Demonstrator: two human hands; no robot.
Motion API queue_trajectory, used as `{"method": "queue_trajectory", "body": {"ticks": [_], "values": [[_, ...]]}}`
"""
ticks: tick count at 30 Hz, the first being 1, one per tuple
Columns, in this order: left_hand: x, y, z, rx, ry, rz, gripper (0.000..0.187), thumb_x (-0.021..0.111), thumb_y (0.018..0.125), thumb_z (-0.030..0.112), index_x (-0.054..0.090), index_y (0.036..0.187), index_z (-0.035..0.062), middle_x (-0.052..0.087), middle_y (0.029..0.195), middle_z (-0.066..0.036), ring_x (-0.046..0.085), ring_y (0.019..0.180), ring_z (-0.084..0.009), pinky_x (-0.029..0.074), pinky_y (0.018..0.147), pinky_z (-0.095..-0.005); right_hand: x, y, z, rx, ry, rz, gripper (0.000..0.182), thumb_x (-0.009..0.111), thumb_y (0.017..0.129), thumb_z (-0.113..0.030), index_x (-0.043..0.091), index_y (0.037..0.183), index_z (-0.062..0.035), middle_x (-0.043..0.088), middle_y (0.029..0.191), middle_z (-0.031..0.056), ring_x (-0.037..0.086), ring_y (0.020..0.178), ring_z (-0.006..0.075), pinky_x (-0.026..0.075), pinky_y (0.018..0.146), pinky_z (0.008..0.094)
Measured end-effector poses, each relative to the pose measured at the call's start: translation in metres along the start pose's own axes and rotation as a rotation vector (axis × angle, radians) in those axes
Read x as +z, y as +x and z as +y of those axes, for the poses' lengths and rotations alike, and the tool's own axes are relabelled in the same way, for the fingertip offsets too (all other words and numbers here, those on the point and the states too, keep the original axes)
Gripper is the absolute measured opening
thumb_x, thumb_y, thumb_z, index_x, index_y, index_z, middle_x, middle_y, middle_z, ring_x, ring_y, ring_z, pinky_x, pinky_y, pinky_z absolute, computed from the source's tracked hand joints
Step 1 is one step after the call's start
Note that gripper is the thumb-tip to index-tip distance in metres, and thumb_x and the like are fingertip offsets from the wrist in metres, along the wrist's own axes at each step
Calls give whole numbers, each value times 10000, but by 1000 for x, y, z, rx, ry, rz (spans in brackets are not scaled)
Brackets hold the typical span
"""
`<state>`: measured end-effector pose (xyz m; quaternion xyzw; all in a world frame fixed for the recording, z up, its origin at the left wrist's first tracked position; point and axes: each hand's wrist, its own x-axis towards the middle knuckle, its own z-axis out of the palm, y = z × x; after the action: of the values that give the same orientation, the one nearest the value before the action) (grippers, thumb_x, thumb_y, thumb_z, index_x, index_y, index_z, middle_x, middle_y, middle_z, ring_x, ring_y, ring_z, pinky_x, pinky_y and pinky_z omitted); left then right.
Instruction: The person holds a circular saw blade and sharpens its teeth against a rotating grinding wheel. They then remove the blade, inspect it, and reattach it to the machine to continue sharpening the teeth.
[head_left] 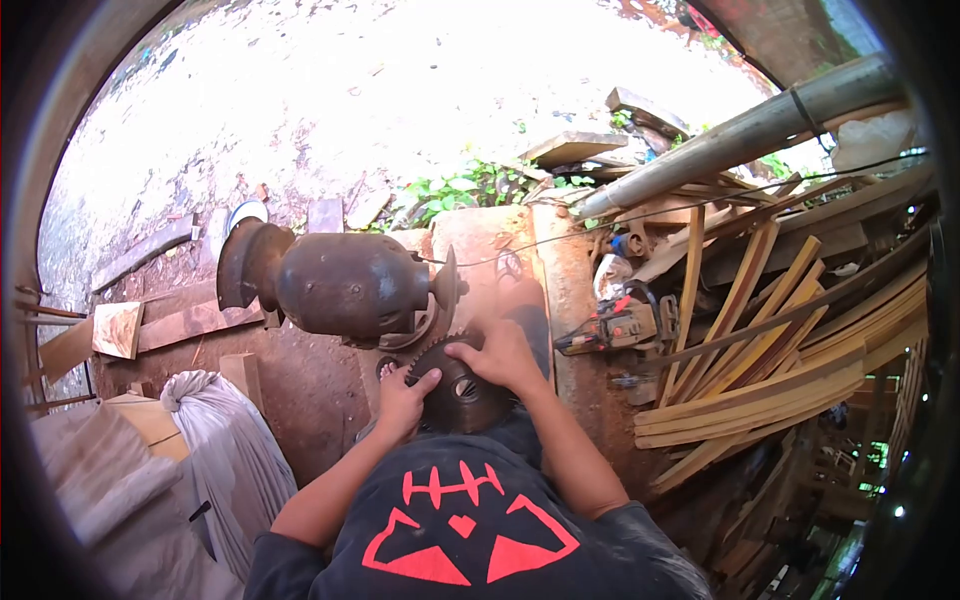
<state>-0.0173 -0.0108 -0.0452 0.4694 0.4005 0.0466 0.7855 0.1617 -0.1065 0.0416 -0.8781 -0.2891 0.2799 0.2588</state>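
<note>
A dark round toothed saw blade [486, 408] with a hole in its middle lies in front of my body, over my lap. My left hand [402, 402] grips its left edge, thumb on the upper face. At the upper right of the blade, my right hand [497, 353] holds on with the thumb pressed on the face near the teeth. Just beyond the blade stands a brown bench grinder [350, 285]. Its thin right-hand grinding wheel [447, 282] is close above the toothed edge, while a wide wheel guard [240, 265] sits at its left end.
To the right, a chainsaw [632, 322] rests beside stacked curved wood strips [750, 405]. A thick pole [740, 135] slants across the upper right, with a thin cable below it. Grey cloth [225, 455] covers something at lower left. Wood offcuts [180, 330] lie on the ground at left.
</note>
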Motion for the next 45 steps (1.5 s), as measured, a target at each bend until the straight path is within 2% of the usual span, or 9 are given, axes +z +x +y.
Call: {"method": "queue_trajectory", "body": {"ticks": [7, 12, 16, 17, 20, 23, 35, 43, 45], "values": [[2, -1, -3, -36, -62, -16, 292, 765, 875, 236, 753, 997, -29, 737, 902, -125, 657, 880, -193, 453, 950, -342, -2, -3, 6, 44, 3, 24, 527, 832, 727, -470, 725, 928, 6, 714, 861, 237, 707, 862, 405, 549, 800, 458], [-2, 5, -16, 72, 184, 31, 328, 756, 874, 301, 757, 998, -2, 727, 878, -140, 646, 901, -217, 369, 1044, -374, -4, -8, 3, 99, -34, 26, 517, 829, 738, -483, 735, 938, -16, 733, 912, 207, 698, 903, 415, 546, 827, 447], [6, -4, 1, 7, 46, -6, 307, 750, 886, 277, 750, 999, -9, 724, 874, -108, 636, 859, -195, 427, 970, -359, -4, -8, 3, 68, 11, 26, 462, 831, 754, -434, 742, 911, -8, 731, 886, 208, 713, 868, 371, 547, 800, 424], [12, -14, 18, -88, -114, -32, 282, 743, 899, 234, 740, 1020, -20, 723, 879, -78, 627, 811, -162, 483, 840, -315, -5, -8, 4, 73, 15, 18, 458, 830, 755, -428, 740, 904, -4, 729, 875, 209, 714, 852, 364, 547, 791, 422], [8, -8, 6, -39, -42, -22, 268, 735, 907, 200, 733, 1047, -29, 723, 897, -66, 619, 777, -138, 496, 744, -283, -5, -10, 3, 74, 25, 32, 437, 825, 763, -397, 723, 864, 16, 714, 818, 212, 706, 788, 351, 542, 753, 415], [5, -5, 2, -36, -33, -34, 263, 743, 913, 152, 681, 1073, -47, 718, 960, -97, 678, 825, -160, 559, 759, -311, -4, -10, 5, 53, 33, 51, 419, 815, 773, -377, 717, 859, 21, 708, 805, 216, 704, 777, 355, 541, 742, 415], [9, 1, 10, 37, -15, 48, 336, 753, 896, 287, 739, 1000, -32, 719, 831, -91, 620, 782, -161, 498, 796, -323, -2, 3, 6, -17, 70, 54, 360, 781, 810, -312, 717, 891, 32, 715, 810, 217, 718, 763, 328, 550, 729, 396], [7, 4, 13, 106, 176, 69, 333, 753, 911, 254, 699, 1008, -60, 719, 866, -91, 646, 756, -148, 528, 717, -314, -3, 5, 5, -16, 84, 80, 348, 793, 800, -310, 724, 895, 18, 706, 773, 200, 703, 708, 290, 541, 696, 375], [7, 2, 17, 108, 212, 71, 335, 755, 915, 247, 687, 1021, -63, 718, 877, -91, 651, 763, -134, 533, 695, -305, -6, 3, 0, -9, 71, 75, 362, 785, 806, -337, 699, 858, 11, 691, 790, 228, 681, 766, 389, 523, 708, 453]]}}
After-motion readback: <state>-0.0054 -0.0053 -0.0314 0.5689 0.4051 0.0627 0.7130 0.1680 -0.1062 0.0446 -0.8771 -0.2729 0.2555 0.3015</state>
